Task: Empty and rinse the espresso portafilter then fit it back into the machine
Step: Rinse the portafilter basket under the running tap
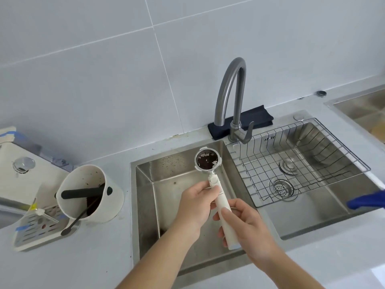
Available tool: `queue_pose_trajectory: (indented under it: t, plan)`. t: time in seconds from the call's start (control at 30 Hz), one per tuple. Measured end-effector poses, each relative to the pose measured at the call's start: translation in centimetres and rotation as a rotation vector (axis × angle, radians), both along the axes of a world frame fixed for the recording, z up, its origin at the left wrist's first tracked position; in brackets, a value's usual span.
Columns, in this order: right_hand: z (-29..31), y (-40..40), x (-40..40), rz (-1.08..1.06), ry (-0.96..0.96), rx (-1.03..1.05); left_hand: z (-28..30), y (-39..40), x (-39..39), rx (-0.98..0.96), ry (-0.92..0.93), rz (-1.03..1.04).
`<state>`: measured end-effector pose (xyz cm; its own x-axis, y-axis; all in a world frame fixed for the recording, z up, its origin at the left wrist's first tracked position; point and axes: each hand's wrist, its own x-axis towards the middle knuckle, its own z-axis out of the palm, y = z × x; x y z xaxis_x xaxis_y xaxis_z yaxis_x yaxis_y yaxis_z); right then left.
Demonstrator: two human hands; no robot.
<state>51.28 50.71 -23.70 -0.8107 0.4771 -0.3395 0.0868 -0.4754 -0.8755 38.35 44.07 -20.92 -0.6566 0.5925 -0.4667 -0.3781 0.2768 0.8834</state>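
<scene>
I hold the portafilter over the left part of the steel sink, basket facing up. Dark coffee grounds still cling inside the metal basket. Its long white handle runs toward me. My left hand grips the handle's upper part just below the basket. Lower down, my right hand wraps the handle's end. The grey faucet arches behind the basket, and no water is running. The cream espresso machine sits at the far left, partly cut off by the frame's edge.
A cream knock box with a black bar and a dark brush stands left of the sink, beside the machine's drip tray. A wire rack sits in the sink's right part. A dark cloth lies behind the faucet.
</scene>
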Motion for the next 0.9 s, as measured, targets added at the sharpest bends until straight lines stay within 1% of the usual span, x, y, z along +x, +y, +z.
queue_pose_trajectory:
  t: [0.1,0.17,0.27,0.43,0.57,0.67,0.73,0.9]
  plan:
    - [-0.3,0.7,-0.1,0.002,-0.003,-0.01,-0.4,0.6,-0.3,-0.002,-0.036,0.006]
    - [-0.7,1.7,-0.4,-0.023,-0.03,0.018,-0.6,1.2,-0.8,0.01,-0.052,0.013]
    - [-1.6,4.6,-1.3,-0.139,-0.104,0.069,-0.6,2.0,-1.8,0.007,-0.043,0.002]
    - [-1.6,11.8,-3.7,-0.248,-0.255,0.311,-0.7,2.5,-2.7,-0.009,-0.041,-0.011]
    - [-1.1,17.6,-6.5,-0.302,-0.441,0.608,-0.8,2.5,-3.2,-0.018,-0.056,-0.027]
    - [-0.7,20.8,-9.1,-0.354,-0.472,0.799,-1.0,2.7,-3.8,-0.04,-0.06,-0.028]
    - [-0.7,22.1,-10.5,-0.348,-0.476,0.881,-1.1,3.0,-4.0,-0.046,-0.063,-0.027]
    - [-1.3,23.5,-12.7,-0.312,-0.546,0.992,-0.9,3.5,-4.5,-0.033,-0.112,0.012]
